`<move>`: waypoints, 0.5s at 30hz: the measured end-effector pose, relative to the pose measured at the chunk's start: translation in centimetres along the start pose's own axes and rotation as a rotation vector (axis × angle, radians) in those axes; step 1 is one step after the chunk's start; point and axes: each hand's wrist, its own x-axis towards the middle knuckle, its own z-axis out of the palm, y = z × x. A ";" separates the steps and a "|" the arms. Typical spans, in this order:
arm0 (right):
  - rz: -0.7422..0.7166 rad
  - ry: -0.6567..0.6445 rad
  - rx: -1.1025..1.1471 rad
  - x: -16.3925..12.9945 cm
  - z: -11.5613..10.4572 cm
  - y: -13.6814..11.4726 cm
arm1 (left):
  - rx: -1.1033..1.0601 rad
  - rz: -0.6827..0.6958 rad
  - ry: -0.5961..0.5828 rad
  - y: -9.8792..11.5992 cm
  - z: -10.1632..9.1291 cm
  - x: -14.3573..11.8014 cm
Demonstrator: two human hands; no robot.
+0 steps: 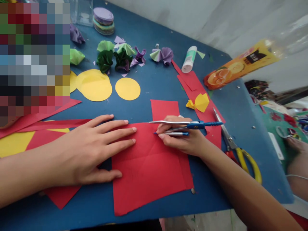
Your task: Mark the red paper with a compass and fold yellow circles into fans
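My left hand [96,147] lies flat with spread fingers, its fingertips resting on the left edge of a creased red paper sheet [149,179]. In my right hand [180,136] is a drawing compass [198,125] with blue and silver parts, held nearly level above the sheet. Its pen leg points left, the tip at or just above the paper. Another red piece of paper [165,109] shows beyond the sheet's far edge. Red strips [79,123] and yellow paper [14,144] lie around my left forearm.
Yellow paper circles [127,89], folded green and purple paper pieces [124,59], a glue stick [189,59] and a round tin [103,21] lie beyond my hands. At right are yellow-handled scissors [237,147] and an orange drink bottle [240,65]. Another person's arm [298,160] shows at far right.
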 end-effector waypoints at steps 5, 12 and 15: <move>-0.053 -0.045 -0.023 0.1 -0.4 0.0 | -0.008 -0.010 0.028 0.1 0.0 -0.1; 0.025 -0.078 -0.025 0.1 -0.6 -0.5 | 0.024 -0.005 0.052 0.1 0.2 0.1; 0.039 -0.078 -0.019 0.1 -0.7 -0.7 | 0.026 -0.011 0.058 0.1 0.2 0.1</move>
